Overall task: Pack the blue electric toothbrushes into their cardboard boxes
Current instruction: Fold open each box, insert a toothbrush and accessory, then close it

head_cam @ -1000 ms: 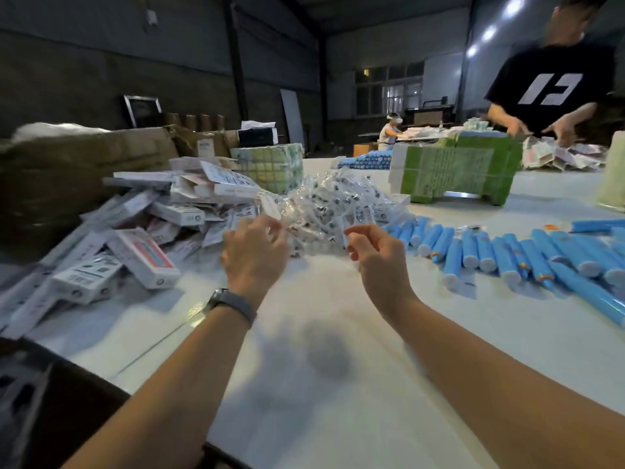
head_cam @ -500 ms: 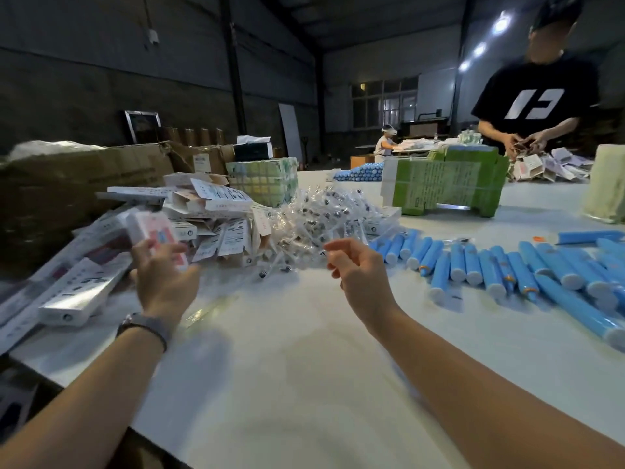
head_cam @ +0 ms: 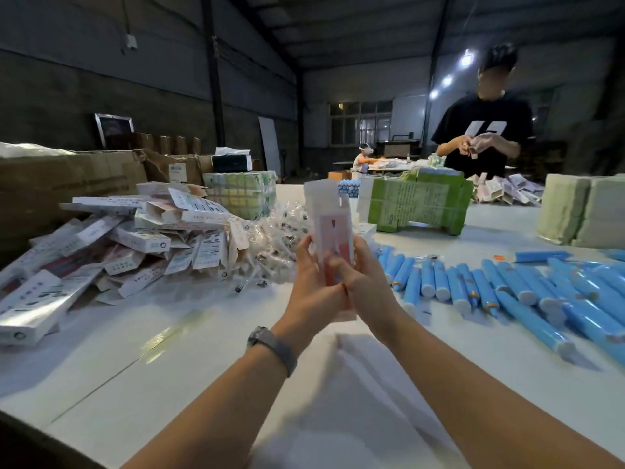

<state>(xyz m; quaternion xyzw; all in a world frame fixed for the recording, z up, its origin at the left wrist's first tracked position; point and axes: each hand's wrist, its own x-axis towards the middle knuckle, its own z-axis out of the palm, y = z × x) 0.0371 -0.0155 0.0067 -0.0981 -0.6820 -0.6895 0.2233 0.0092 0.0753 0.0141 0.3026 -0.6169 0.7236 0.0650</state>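
1. The white table (head_cam: 189, 350) fills the lower view and carries every pile here.
2. A brown shipping carton (head_cam: 64, 177) stands along the table's far left edge, behind the loose packaging.
3. A heap of flat and half-folded cardboard boxes (head_cam: 135, 238) lies at the left, white with small print, some showing silver faces.
4. The blue electric toothbrushes (head_cam: 527, 292) lie side by side in a long row across the right of the table, white end caps towards the camera.
5. A green printed bundle (head_cam: 419, 204) sits beyond the row, near the table's middle, with a pale stack (head_cam: 575, 211) at the far right.
6. A mound of small clear plastic packets (head_cam: 270, 238) lies between the box heap and the toothbrushes, just behind the hands.
7. A person in a black shirt (head_cam: 483, 130) stands at the far side, both hands on something small.
8. One cardboard box (head_cam: 329, 238), white with a pink-red face, is held upright above the table centre, its top flap standing open; motion blur hides its print.
9. The left hand (head_cam: 309, 286) wraps the box's left side, fingers curled round its edge, a grey watch (head_cam: 270, 346) on the wrist.
10. The right hand (head_cam: 363, 286) grips the box's lower right, thumb pressed across its front; the two hands touch at the box's base.
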